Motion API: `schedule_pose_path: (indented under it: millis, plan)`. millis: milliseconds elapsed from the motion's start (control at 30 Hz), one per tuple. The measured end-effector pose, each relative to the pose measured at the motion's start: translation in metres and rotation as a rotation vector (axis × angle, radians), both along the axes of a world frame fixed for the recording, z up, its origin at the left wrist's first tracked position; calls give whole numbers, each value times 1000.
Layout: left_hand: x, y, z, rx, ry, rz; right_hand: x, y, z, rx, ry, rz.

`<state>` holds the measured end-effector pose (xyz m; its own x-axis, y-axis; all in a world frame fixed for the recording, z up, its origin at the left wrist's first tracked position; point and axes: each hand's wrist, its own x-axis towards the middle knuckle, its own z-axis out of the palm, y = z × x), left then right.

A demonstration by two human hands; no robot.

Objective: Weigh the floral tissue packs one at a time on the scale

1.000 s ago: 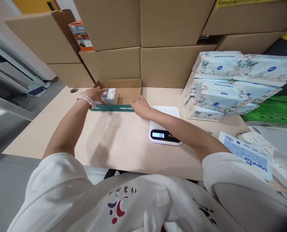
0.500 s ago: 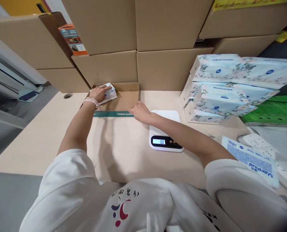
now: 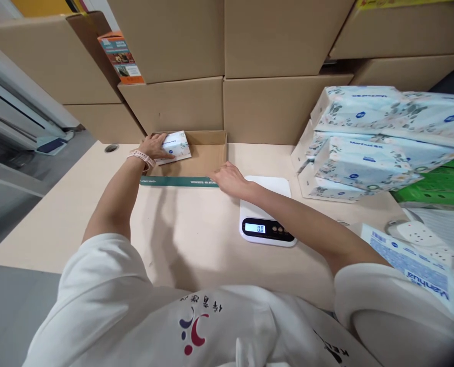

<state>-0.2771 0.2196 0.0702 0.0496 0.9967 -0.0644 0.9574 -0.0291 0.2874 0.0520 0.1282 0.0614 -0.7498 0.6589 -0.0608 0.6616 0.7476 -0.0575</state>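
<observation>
An open cardboard box [image 3: 207, 155] with a green front flap lies on the beige table. My left hand [image 3: 152, 147] reaches into its far left corner and grips a small floral tissue pack [image 3: 175, 146], which leans tilted against the box's back. A pale wristband sits on that wrist. My right hand [image 3: 229, 179] rests on the box's front right corner, by the green flap, with its fingers spread.
A white digital scale [image 3: 266, 214] reading 0.0 stands right of the box. Tissue packs [image 3: 360, 148] are stacked at the right, with another pack [image 3: 410, 260] and a white power strip [image 3: 418, 237] nearer me. Large cartons [image 3: 227, 66] wall the table's far side.
My left hand has carried the tissue pack from the box's front left to its far left corner and set it tilted there. My right hand stays at the front right corner.
</observation>
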Motion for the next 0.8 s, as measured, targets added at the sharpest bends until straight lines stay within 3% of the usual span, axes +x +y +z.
schedule_pose_path:
  millis: [133,200,333,467,567,667,733,800]
  plan:
    - [5,13,1,17,315,-68,1,3,-1,-15,0,10]
    - [5,14,2,55,401,-37,2,4,0,-20,-3,12]
    - [11,5,-2,113,410,94,1,6,-1,-26,-2,10]
    - [45,-7,6,181,356,115,-4,1,-4,-43,1,-19]
    - [89,-23,30,332,163,4,7,-28,8,-4,89,-27]
    - [147,-61,60,437,-186,-187,51,-83,42,27,337,52]
    - [190,-99,75,351,-459,-388,96,-130,69,-50,493,-4]
    - [232,-143,84,97,-716,-582,147,-176,85,-87,699,-213]
